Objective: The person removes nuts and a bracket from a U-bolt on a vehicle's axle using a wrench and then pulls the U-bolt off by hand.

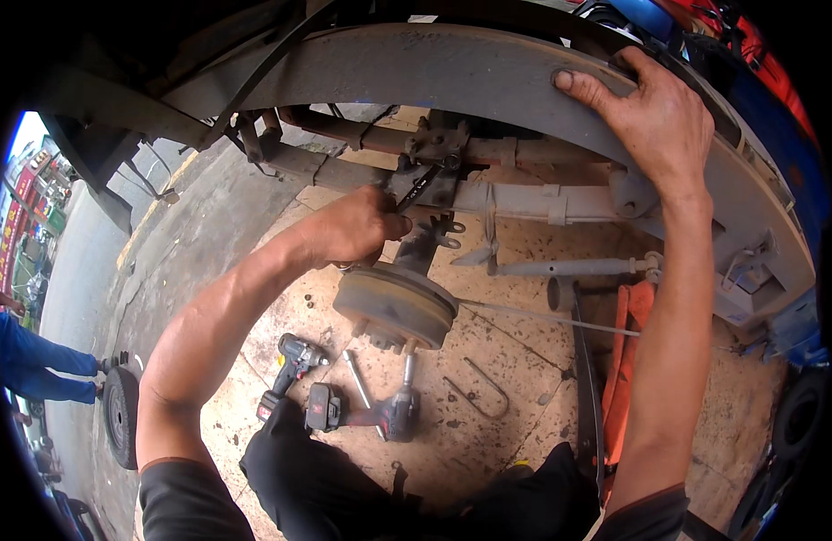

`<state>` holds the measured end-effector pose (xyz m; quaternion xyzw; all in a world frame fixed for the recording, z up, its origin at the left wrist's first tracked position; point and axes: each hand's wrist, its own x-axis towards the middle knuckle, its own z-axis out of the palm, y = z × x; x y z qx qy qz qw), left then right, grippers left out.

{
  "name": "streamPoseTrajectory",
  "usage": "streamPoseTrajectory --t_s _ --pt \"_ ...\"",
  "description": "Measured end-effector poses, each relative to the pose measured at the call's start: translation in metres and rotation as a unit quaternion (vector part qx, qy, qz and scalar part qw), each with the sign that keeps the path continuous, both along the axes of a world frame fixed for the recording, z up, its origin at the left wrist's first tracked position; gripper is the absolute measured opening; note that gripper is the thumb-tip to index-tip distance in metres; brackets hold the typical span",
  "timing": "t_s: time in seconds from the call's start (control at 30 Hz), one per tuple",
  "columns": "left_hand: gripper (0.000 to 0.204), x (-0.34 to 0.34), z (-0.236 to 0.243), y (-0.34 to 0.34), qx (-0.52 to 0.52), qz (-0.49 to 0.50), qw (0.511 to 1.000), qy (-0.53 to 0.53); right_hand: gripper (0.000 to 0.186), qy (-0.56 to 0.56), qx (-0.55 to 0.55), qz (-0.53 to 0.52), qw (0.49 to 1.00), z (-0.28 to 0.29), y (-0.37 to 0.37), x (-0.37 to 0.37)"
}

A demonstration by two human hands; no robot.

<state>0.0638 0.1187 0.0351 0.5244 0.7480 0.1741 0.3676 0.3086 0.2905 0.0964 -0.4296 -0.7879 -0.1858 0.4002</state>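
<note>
My left hand (353, 227) is closed around the handle of a dark wrench (420, 187). The wrench's far end meets a nut at the clamp plate (438, 144) on the leaf spring (524, 200). Below this hand is a rusty brake drum (393, 302) on the axle. My right hand (664, 126) grips the upper edge of the grey vehicle frame rail (434, 68), with the thumb on its face and the other fingers partly hidden over the edge.
On the tiled floor lie two cordless impact wrenches (294, 361), a metal bar (360, 383) and a U-bolt (483, 397). An orange metal part (628, 361) stands beside my right forearm. At far left, a tyre (121, 417) stands near a person in blue trousers (50, 370).
</note>
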Motion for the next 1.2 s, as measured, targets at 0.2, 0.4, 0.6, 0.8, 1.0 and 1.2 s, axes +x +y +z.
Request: streamPoseTrajectory --t_s 0.2,0.4,0.6,0.8,1.0,1.2 --pt "0.020 0.131 -0.053 0.030 0.181 0.348 0.796 -0.460 0.094 0.001 -0.010 -0.012 1.000 0.002 -0.004 -0.001" --pt "0.031 0.187 -0.091 0.095 0.302 0.390 0.718 -0.491 0.091 -0.003 -0.025 -0.010 1.000 0.002 -0.006 0.002" --pt "0.019 0.160 -0.082 0.066 0.260 0.276 0.719 -0.582 0.087 0.007 0.011 0.011 1.000 0.002 -0.004 -0.001" --pt "0.021 0.160 -0.075 0.062 0.278 0.245 0.702 -0.608 0.086 0.009 0.029 0.013 0.999 -0.001 0.000 0.001" --pt "0.021 0.113 -0.064 0.049 0.169 0.175 0.804 -0.542 0.088 0.010 -0.004 0.019 1.000 -0.001 -0.001 0.001" --pt "0.022 -0.014 -0.017 -0.011 0.008 0.080 0.977 -0.195 0.092 0.004 -0.005 0.006 1.000 0.003 -0.006 -0.001"
